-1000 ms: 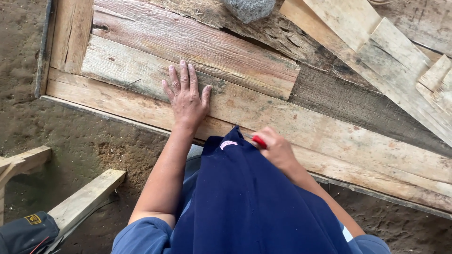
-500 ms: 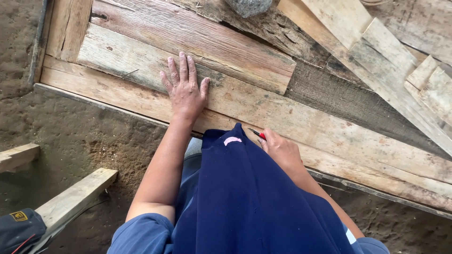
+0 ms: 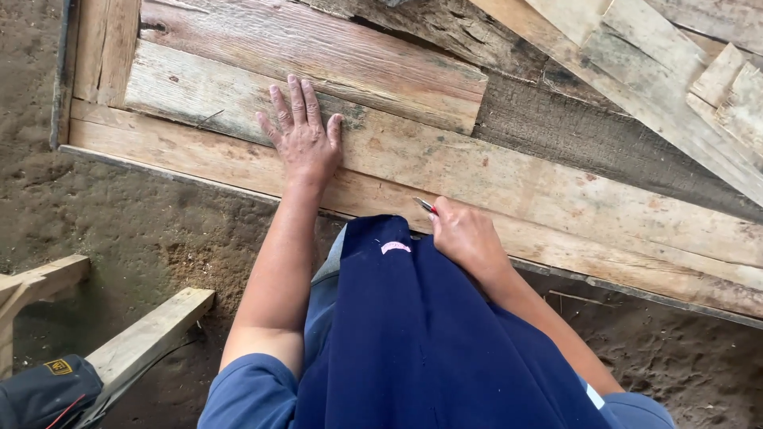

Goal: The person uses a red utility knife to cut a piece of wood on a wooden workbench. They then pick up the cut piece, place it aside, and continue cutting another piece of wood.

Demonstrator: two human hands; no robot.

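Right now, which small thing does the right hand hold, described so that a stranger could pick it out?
Start at the long pale plank along the near edge of the wooden stack. The right hand rests on it beside the dark blue cloth. From its fist pokes a slim red-and-metal tool tip, the only red thing there.

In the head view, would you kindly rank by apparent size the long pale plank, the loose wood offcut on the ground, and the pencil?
1. Long pale plank, under the left hand.
2. Wood offcut, though nearer the camera.
3. Pencil, only its tip showing from the right hand.
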